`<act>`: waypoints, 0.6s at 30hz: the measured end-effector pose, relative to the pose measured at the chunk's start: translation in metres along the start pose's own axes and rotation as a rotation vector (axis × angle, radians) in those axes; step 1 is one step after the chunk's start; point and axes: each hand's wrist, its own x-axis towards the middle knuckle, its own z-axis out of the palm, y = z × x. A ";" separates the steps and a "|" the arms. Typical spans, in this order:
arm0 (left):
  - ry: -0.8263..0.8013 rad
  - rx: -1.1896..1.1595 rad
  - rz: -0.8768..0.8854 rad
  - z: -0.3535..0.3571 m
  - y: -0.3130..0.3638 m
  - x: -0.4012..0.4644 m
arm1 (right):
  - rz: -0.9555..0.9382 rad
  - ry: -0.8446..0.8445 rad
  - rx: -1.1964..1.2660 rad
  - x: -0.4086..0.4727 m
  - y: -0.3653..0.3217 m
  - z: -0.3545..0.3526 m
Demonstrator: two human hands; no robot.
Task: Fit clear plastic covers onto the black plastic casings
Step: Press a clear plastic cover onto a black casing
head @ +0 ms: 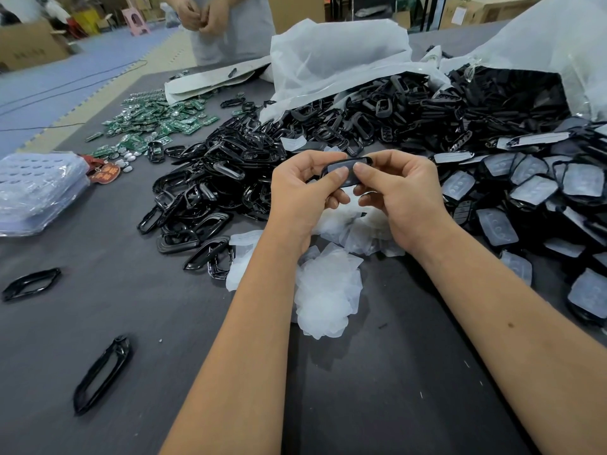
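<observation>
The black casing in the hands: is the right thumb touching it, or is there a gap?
Touching. The head view shows the right hand with its thumb tip pressed flat on the black casing, no gap visible; the left hand pinches it too.

- both forearms come in from the bottom edge, bare the whole way up, no sleeve in view on either
- left hand (297, 192): no glove, no ring, nothing at the wrist
- right hand (402, 195): bare too, no watch, no band
- fingernails are short and plain, thumbnails facing the camera
- one small dark spot sits on the right forearm, partway along its upper side
</observation>
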 end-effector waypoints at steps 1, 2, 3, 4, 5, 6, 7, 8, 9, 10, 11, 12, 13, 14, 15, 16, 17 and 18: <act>0.003 0.001 -0.002 0.000 0.000 0.000 | -0.001 -0.004 -0.002 0.000 0.000 0.000; 0.006 0.001 -0.005 0.000 0.000 0.000 | -0.001 -0.009 -0.003 0.000 0.000 0.001; 0.007 -0.004 -0.010 -0.001 0.000 0.000 | 0.000 -0.011 -0.001 0.000 -0.001 0.001; 0.007 -0.011 -0.016 -0.001 0.000 0.000 | 0.003 -0.009 0.004 0.000 -0.001 0.001; 0.004 -0.020 -0.022 -0.001 0.000 0.000 | 0.005 -0.004 0.009 0.000 -0.001 0.001; 0.001 -0.029 -0.026 -0.001 0.000 0.000 | 0.005 0.003 0.011 0.000 -0.001 0.001; 0.000 -0.035 -0.026 0.000 0.000 0.001 | 0.001 0.010 0.007 0.000 -0.001 0.001; 0.001 -0.039 -0.024 0.000 -0.001 0.001 | -0.005 0.016 -0.004 0.000 0.000 0.001; 0.004 -0.038 -0.021 0.000 -0.001 0.002 | -0.013 0.019 -0.019 0.000 0.000 0.001; 0.008 -0.034 -0.018 0.000 -0.001 0.002 | -0.020 0.019 -0.033 0.000 0.000 0.001; 0.010 -0.029 -0.015 0.001 -0.001 0.002 | -0.025 0.016 -0.044 0.000 0.000 0.001; 0.011 -0.024 -0.012 0.001 -0.001 0.002 | -0.030 0.012 -0.052 -0.001 0.000 0.000; 0.010 -0.020 -0.009 0.001 -0.001 0.002 | -0.033 0.009 -0.058 -0.001 0.000 0.000; 0.010 -0.016 -0.009 0.001 -0.001 0.002 | -0.035 0.006 -0.059 -0.001 0.000 0.000; 0.008 -0.015 -0.012 0.000 -0.001 0.002 | -0.036 0.003 -0.057 -0.002 -0.001 0.001; 0.006 -0.016 -0.017 0.000 0.000 0.002 | -0.034 0.000 -0.053 -0.002 -0.001 0.001; 0.003 -0.017 -0.023 0.000 0.000 0.002 | -0.033 -0.003 -0.049 -0.003 -0.001 0.002; 0.001 -0.018 -0.027 0.000 0.000 0.001 | -0.033 -0.004 -0.049 -0.003 -0.001 0.003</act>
